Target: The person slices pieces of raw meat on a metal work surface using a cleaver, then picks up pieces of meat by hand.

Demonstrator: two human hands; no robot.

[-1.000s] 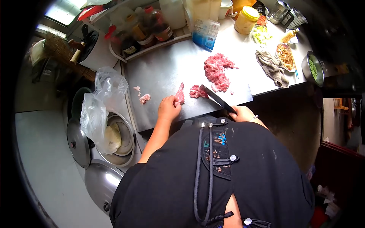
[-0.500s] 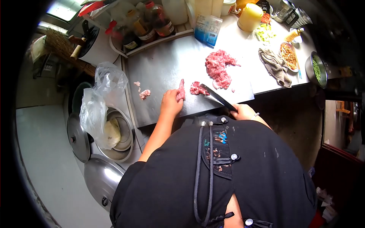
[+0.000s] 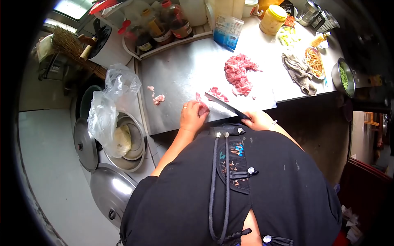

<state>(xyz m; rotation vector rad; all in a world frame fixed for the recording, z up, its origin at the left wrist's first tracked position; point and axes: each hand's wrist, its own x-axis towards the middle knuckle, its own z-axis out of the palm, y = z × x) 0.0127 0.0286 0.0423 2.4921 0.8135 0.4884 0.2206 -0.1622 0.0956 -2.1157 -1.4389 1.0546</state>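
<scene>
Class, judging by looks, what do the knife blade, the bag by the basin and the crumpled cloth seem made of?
Knife blade: metal, probably steel; thin, straight and stiff-looking, apparently smooth.
Bag: thin, glossy plastic; translucent, crinkled, with white highlights.
Cloth: fabric, perhaps cotton; matt, lying in soft folds.

The long dark-handled knife [image 3: 221, 102] has a smooth metal blade; the raw pink meat heap [image 3: 237, 76] looks glossy. The silver-grey table [image 3: 176, 69] is smooth metal (softly reflective), the domed grey lid [image 3: 108, 186] polished metal, the clear crumpled bag [image 3: 101, 119] shiny plastic, the rumpled grey-brown cloth [image 3: 298, 74] matt.
</scene>
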